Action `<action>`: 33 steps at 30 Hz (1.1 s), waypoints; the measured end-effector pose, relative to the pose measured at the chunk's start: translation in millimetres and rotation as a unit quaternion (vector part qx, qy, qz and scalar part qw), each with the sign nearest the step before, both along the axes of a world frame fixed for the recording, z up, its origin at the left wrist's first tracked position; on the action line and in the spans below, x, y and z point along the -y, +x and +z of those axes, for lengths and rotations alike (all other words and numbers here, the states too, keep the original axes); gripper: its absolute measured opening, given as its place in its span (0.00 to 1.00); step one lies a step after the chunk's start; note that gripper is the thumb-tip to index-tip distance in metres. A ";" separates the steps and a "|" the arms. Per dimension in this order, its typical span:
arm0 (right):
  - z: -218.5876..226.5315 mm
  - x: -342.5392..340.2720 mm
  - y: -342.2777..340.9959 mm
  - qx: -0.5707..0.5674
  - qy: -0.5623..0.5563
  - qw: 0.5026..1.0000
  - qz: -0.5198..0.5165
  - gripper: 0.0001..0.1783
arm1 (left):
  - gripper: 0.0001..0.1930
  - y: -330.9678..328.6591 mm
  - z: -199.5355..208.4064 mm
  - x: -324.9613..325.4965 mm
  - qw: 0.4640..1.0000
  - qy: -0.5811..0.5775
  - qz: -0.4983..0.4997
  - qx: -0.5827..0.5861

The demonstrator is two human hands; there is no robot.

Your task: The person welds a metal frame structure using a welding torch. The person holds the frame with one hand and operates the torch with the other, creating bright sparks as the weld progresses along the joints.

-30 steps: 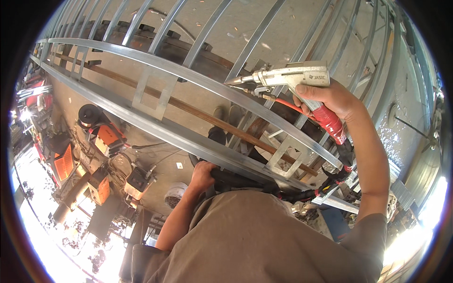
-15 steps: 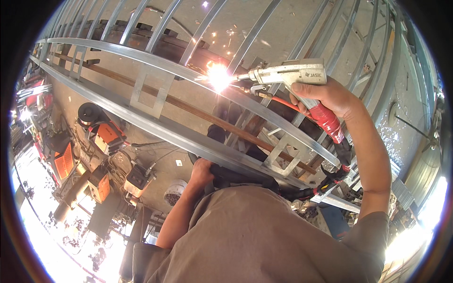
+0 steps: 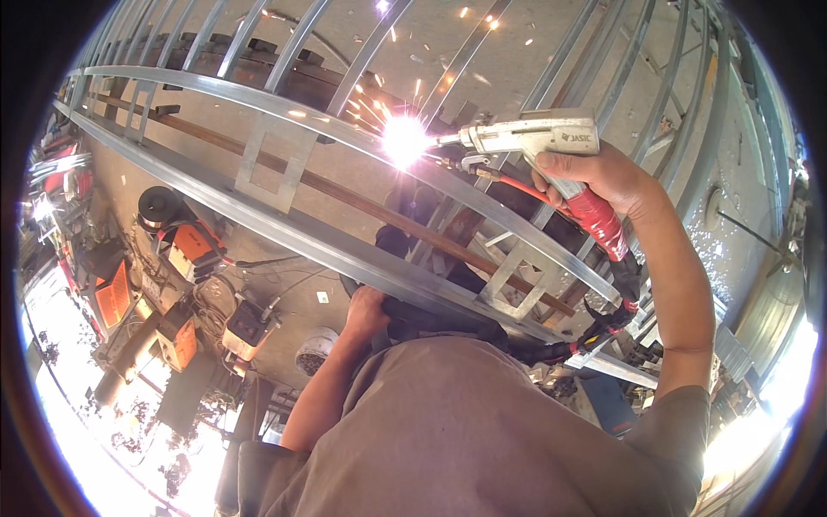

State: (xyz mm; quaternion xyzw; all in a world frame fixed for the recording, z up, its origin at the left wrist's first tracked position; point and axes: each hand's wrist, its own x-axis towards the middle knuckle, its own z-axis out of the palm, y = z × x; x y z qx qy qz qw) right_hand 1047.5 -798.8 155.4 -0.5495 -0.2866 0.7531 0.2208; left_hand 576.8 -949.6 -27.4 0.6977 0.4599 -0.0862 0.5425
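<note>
My right hand (image 3: 594, 179) is wrapped round the grip of a white welding gun (image 3: 534, 136), whose handle is bound with red tape. The gun's nozzle points left at a metal rail (image 3: 482, 196), and a white-hot glare with flying sparks hides its tip and the spot beneath. A black cable (image 3: 594, 332) runs from the handle down past my waist. My left hand (image 3: 368, 312) is curled low beside the near edge of the metal frame, close to dark cloth at my front. What its fingers hold, if anything, is hidden.
Upright metal bars (image 3: 297, 43) rise from the far rail. A rusty bar (image 3: 345, 196) lies between the rails. Orange machines (image 3: 194, 250) and tangled cables are on the floor at the left. A white bucket (image 3: 315, 350) stands near my left forearm.
The glare at the nozzle has grown, and sparks now fly farther up and outward. The gun and my right hand have shifted very slightly right. My left hand stays about where it was.
</note>
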 end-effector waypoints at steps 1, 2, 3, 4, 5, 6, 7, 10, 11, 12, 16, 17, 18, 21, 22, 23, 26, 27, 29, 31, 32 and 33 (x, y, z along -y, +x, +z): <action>2.0 1.5 0.1 -0.010 0.002 1.000 -0.009 0.25 | 0.40 -0.9 -0.1 1.3 1.000 0.008 0.001 0.007; 2.5 1.5 -0.1 -0.001 -0.008 1.000 -0.011 0.24 | 0.41 -0.9 -0.8 1.7 1.000 0.017 0.000 0.013; 2.9 1.7 -0.1 0.000 -0.011 1.000 -0.012 0.24 | 0.41 -0.7 -1.2 1.8 1.000 0.021 -0.003 0.013; 3.0 1.8 0.0 0.000 -0.011 1.000 -0.011 0.24 | 0.41 0.2 -1.3 1.8 1.000 0.013 -0.009 -0.001; 3.1 2.1 0.3 0.004 -0.016 1.000 -0.013 0.24 | 0.41 0.4 -0.5 1.3 1.000 0.022 -0.009 0.012; 3.0 2.5 0.7 0.007 -0.018 1.000 -0.014 0.23 | 0.41 1.3 0.1 0.3 1.000 0.021 -0.013 0.007; 2.9 3.6 1.1 0.008 -0.020 1.000 -0.015 0.23 | 0.41 2.5 1.4 -0.1 1.000 0.020 -0.017 0.001; 1.6 4.6 2.0 0.012 -0.020 1.000 -0.007 0.23 | 0.39 7.2 5.3 -1.6 1.000 0.010 -0.002 0.003; 1.7 4.6 2.3 0.014 -0.019 1.000 -0.005 0.23 | 0.38 8.1 6.7 -2.6 1.000 0.003 -0.003 0.001; 2.0 4.4 2.5 0.014 -0.019 1.000 -0.003 0.24 | 0.38 9.0 7.9 -3.1 1.000 -0.003 -0.005 -0.001; 5.3 6.9 1.4 0.020 -0.015 1.000 -0.014 0.20 | 0.24 11.0 8.2 2.5 0.993 0.085 0.039 0.078; 5.4 7.4 1.0 0.016 -0.010 1.000 -0.019 0.21 | 0.25 10.8 6.7 5.3 0.995 0.074 0.036 0.056; 5.4 8.1 1.0 0.012 -0.005 1.000 -0.024 0.22 | 0.26 10.8 4.1 8.6 0.995 0.077 0.040 0.046; 4.9 12.8 3.5 0.023 0.007 0.999 -0.030 0.28 | 0.28 8.6 -5.8 17.9 0.996 0.016 0.067 0.048; 4.9 14.8 5.3 0.030 0.010 0.999 -0.030 0.30 | 0.28 7.3 -9.0 20.4 0.997 -0.017 0.068 0.035; 5.9 17.2 8.0 0.054 -0.009 0.998 -0.032 0.30 | 0.27 7.1 -11.6 23.7 0.995 0.069 0.037 0.055; 2.7 22.4 9.2 0.028 0.045 0.999 -0.009 0.31 | 0.33 -0.3 -15.6 27.8 0.997 0.052 -0.034 0.039; 1.6 22.5 9.6 0.026 0.051 0.998 -0.005 0.32 | 0.34 0.3 -15.9 32.7 0.998 0.043 -0.007 0.047; 1.1 22.2 10.3 0.040 0.035 0.999 -0.006 0.27 | 0.29 0.2 -21.9 34.6 0.999 0.038 -0.032 0.018; 0.1 21.5 8.5 0.048 0.036 0.998 -0.011 0.26 | 0.25 -1.5 -26.5 37.5 0.996 0.064 -0.053 0.024; -2.3 19.3 6.4 0.051 0.043 0.998 -0.007 0.30 | 0.25 -2.3 -28.7 39.6 0.997 0.062 -0.040 0.029; -3.5 18.6 4.6 0.059 0.043 0.997 -0.002 0.34 | 0.24 -4.0 -30.8 41.9 0.996 0.077 -0.038 0.037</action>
